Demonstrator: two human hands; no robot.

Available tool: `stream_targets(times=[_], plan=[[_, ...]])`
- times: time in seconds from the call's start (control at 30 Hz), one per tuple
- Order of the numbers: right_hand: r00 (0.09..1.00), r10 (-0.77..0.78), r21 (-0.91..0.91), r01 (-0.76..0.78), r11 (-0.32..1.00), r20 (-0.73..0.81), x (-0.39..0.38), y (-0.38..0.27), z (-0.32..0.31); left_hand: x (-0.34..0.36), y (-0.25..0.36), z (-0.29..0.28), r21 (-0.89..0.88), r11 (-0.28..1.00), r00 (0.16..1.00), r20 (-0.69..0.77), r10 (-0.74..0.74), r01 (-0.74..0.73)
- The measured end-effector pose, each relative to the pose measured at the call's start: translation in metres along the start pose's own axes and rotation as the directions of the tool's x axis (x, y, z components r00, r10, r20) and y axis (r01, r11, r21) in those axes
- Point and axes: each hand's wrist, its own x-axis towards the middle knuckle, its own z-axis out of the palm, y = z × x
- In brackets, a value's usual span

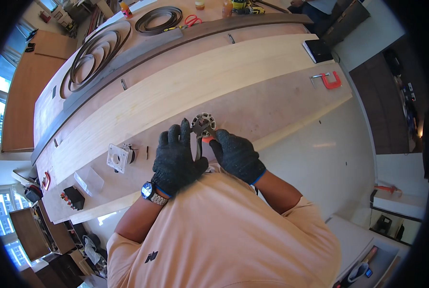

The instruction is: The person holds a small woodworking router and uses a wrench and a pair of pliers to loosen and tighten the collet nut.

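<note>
Both my hands wear dark knit gloves. My right hand (237,156) is closed around an orange-and-dark hand tool (206,139), which looks like pliers or a wrench. The tool's metal head rests over a round black-and-silver slotted part (203,119), perhaps the end of a power tool; its body is mostly hidden. Beside it, my left hand (178,156) lies with fingers stretched out, its thumb near a dark handle of the tool. To the left stands a router base (118,157) with a clear square plate, next to a small dark rod (147,152).
A clear plastic box (89,180) and a dark bit holder (73,197) lie at the bench's left. Long boards (185,79) cross the bench. Coiled edging strips (97,57) and red scissors (191,20) sit at the far side. A red clamp (330,80) and black notebook (318,51) are right.
</note>
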Motion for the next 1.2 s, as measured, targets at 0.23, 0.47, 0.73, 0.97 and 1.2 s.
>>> stream_targets(times=[0.23,0.47,0.73,0.97,1.2], plan=[[0.991,0.131,0.044,-0.130,0.990,-0.014,-0.008,-0.017,0.008,0.001,0.019,0.002,-0.010,0.995,0.993,-0.068,-0.099,0.098],[0.996,-0.049,-0.162,0.036,0.986,-0.073,-0.004,0.002,-0.001,0.009,-0.004,-0.018,0.153,0.986,0.996,0.074,0.057,-0.067],[0.992,-0.126,-0.139,0.128,0.982,0.020,0.013,0.029,-0.016,0.020,-0.022,-0.021,0.149,0.962,0.972,0.090,0.215,-0.227],[0.988,-0.136,-0.159,0.146,0.976,0.072,0.018,0.029,-0.022,0.024,-0.020,-0.027,0.173,0.957,0.970,0.113,0.216,-0.233],[0.967,-0.229,-0.163,0.245,0.956,0.113,0.025,0.041,-0.027,0.032,-0.029,-0.030,0.170,0.922,0.934,0.151,0.324,-0.347]])
